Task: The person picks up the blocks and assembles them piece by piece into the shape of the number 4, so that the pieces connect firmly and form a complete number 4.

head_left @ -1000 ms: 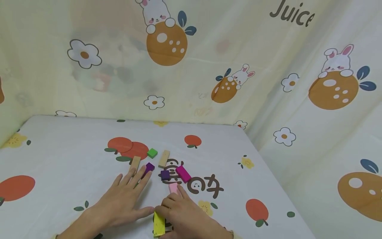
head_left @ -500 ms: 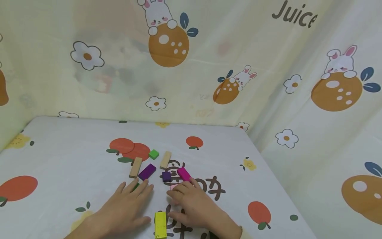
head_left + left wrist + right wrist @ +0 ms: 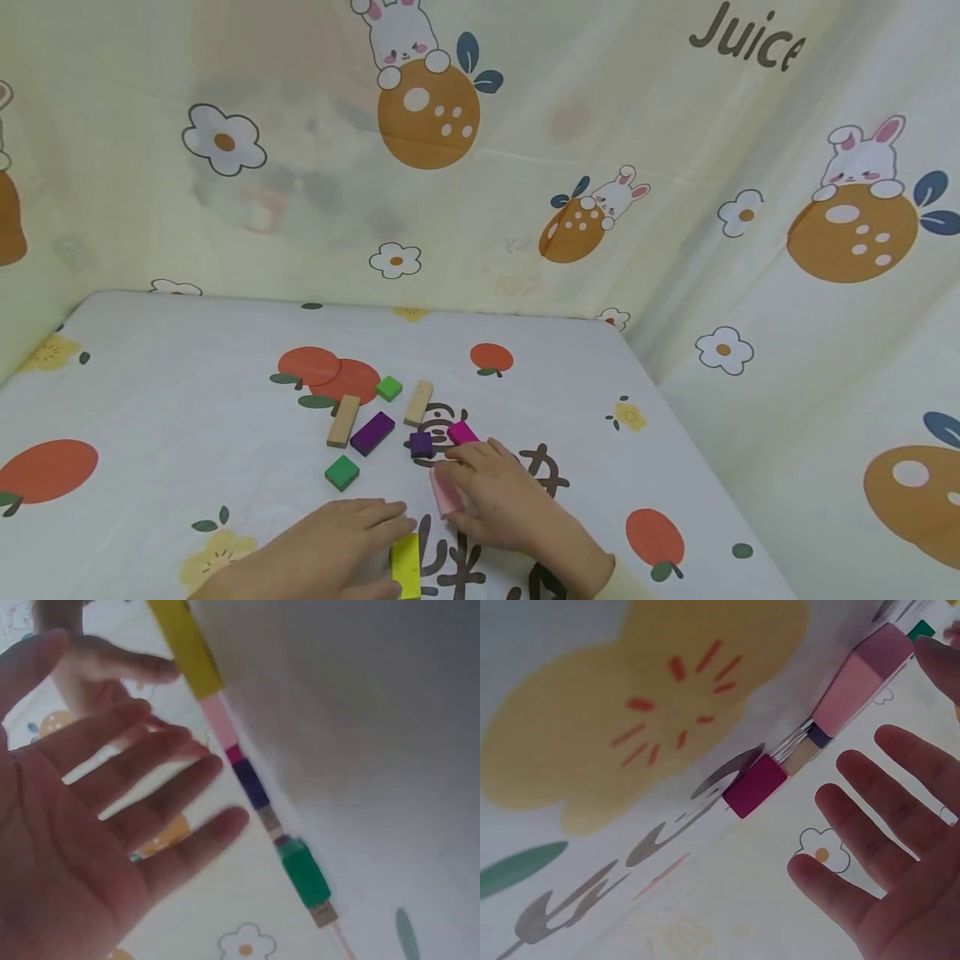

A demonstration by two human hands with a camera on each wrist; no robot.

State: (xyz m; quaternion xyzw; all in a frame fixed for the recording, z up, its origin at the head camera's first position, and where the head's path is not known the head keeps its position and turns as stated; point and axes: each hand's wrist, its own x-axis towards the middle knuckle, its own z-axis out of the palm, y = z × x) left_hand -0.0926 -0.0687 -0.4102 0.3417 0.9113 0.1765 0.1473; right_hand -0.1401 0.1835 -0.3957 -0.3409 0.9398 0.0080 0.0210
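Note:
My left hand [image 3: 330,542] lies low over the cloth beside the yellow block [image 3: 406,567], its fingertips and thumb right at the block's left side. In the left wrist view its fingers [image 3: 172,795] are spread and relaxed, with nothing in them. My right hand [image 3: 502,492] hovers by the pink block [image 3: 447,493], thumb near the block's lower end and index finger over its upper end. The right wrist view has those fingers [image 3: 870,802] extended and apart. Just beyond them lies the magenta block [image 3: 462,432], partly hidden by the hand.
Farther back lie a dark green block [image 3: 342,472], a long purple block [image 3: 372,433], a small dark purple block [image 3: 421,444], a light green block [image 3: 389,388] and two plain wooden blocks, left [image 3: 343,422] and right [image 3: 418,403]. A printed curtain [image 3: 315,208] hangs behind the table.
My left hand has drawn back toward the yellow block, uncovering the purple and dark green blocks. My right hand has left the yellow block and shifted right and away, by the pink and magenta blocks.

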